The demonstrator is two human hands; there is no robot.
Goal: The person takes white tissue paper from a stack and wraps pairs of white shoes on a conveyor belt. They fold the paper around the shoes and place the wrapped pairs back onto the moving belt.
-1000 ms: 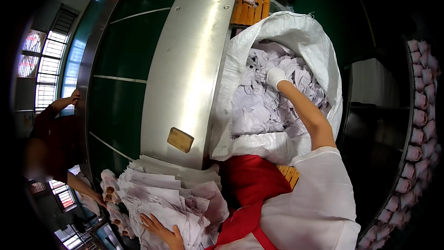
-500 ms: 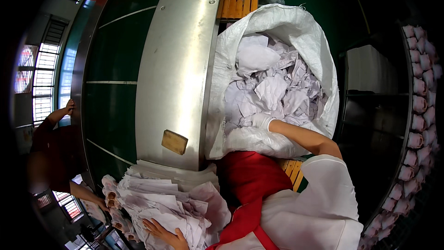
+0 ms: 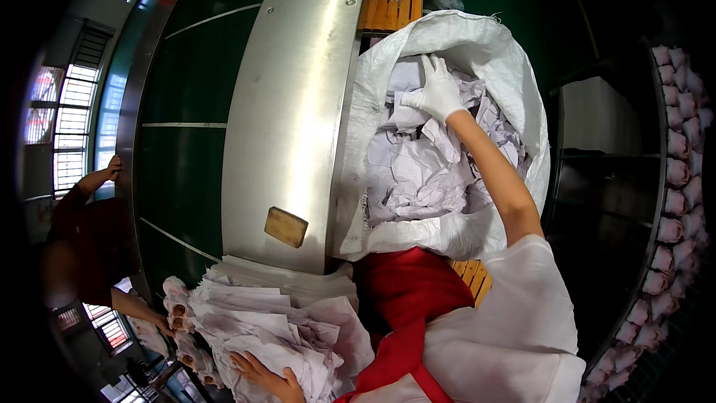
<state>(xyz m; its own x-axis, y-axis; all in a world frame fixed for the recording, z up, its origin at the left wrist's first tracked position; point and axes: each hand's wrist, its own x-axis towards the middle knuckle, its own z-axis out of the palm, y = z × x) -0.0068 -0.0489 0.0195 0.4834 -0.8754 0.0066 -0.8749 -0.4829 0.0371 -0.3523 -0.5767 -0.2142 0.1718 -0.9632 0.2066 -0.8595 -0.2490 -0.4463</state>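
Note:
My right hand, in a white glove, reaches deep into a big white woven sack. Its fingers and thumb are spread on the crumpled white paper sheets that fill the sack, toward the far side. My bare left hand lies with fingers stretched on a thick pile of loose white paper sheets, at the lower left. Neither hand visibly grips anything.
A steel ledge runs beside a green conveyor belt, with a brown block on it. A co-worker stands across the belt. Paper-wrapped rolls lie by the pile; wrapped bundles line a rack at right.
My right hand has moved from the sack's near side to its far side, over the sheets, and some paper there has shifted. The left hand has stayed on the pile.

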